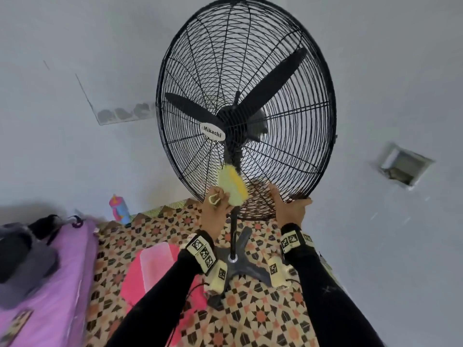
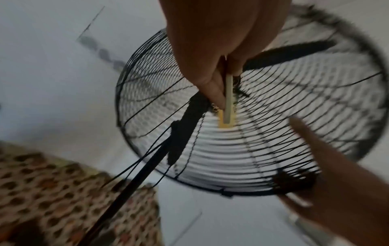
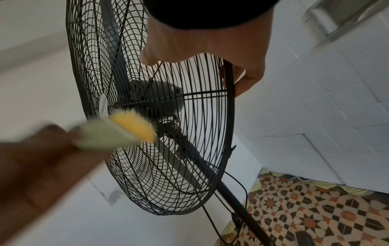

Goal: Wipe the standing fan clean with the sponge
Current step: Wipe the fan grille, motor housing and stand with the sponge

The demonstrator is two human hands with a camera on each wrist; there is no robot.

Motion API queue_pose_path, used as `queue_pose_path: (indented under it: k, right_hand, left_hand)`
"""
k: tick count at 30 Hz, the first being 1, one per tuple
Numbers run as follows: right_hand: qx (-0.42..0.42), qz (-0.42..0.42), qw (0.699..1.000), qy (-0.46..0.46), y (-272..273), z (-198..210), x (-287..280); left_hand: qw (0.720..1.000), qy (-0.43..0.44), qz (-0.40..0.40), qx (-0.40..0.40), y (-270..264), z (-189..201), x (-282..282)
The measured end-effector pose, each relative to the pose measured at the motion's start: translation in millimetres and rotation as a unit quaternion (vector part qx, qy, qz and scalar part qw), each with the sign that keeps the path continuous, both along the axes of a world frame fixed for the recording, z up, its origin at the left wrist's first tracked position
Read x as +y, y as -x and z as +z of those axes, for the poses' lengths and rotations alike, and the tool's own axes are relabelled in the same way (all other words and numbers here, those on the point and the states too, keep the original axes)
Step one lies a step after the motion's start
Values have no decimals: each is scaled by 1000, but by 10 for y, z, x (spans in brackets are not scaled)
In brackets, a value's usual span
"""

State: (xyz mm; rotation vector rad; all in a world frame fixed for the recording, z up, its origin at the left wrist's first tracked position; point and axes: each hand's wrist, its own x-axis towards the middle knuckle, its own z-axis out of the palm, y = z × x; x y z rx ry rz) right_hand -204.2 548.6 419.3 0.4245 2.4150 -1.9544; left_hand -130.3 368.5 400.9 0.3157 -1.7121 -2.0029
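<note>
A black standing fan [image 1: 246, 108] with a round wire cage and a white Mikachi badge stands on a cross-shaped base [image 1: 235, 264]. My left hand [image 1: 215, 209] grips a yellow and pale green sponge [image 1: 233, 185] and holds it against the lower front of the cage, just below the hub. The left wrist view shows the sponge [image 2: 227, 116] edge-on, pinched between fingers against the wires. My right hand [image 1: 290, 204] holds the cage's lower rim, thumb and fingers curled round the black rim [image 3: 229, 79]. The blurred sponge [image 3: 122, 128] appears beside the grille in the right wrist view.
A patterned mat [image 1: 263, 309] covers the floor under the fan, with a pink cloth [image 1: 152, 269] on it. A purple bed [image 1: 45, 284] with dark items lies at the left. A small colourful bottle [image 1: 119, 207] stands by the white wall. The fan's cord [image 3: 242, 188] hangs beside its pole.
</note>
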Motion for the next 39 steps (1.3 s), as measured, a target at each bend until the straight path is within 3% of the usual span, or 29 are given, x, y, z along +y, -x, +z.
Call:
queue_pose_path:
  k: [4,9,13,15,20,25,29,33,37,39]
  right_hand:
    - [6,-13,1000,-3,1,-11,6]
    - [-6,-27,1000,-11,-8,-102,-62]
    - [-7,-35,999,-18,-18,31,-53]
    - [6,-38,999,-12,-55,59,-67]
    - [26,-54,998,-20,-121,3,-137]
    - [14,-42,999,-23,-111,51,-72]
    - [14,-46,999,-18,-138,46,-114]
    - [15,-40,999,-12,-147,62,-113]
    - [16,-38,999,-21,-155,32,-87]
    - [16,-34,999,-18,-154,29,-89]
  left_hand:
    - [997,-69,36,2,52,-149,-51]
    - [997,-20,-72,4,4,-56,24]
    - [998,-40,-15,-45,12,-269,-133]
    - [999,-9,8,-47,-59,-243,-237]
    - [993,52,-102,-35,-179,-162,-61]
    - [994,-78,-34,-68,-182,-242,-8]
    - [996,46,-36,-74,-169,-227,-198]
    - [979,172,-31,-105,-189,-154,-160]
    - [990,114,-44,-74,-141,48,2]
    - [985,141,-31,-95,-82,-49,-14]
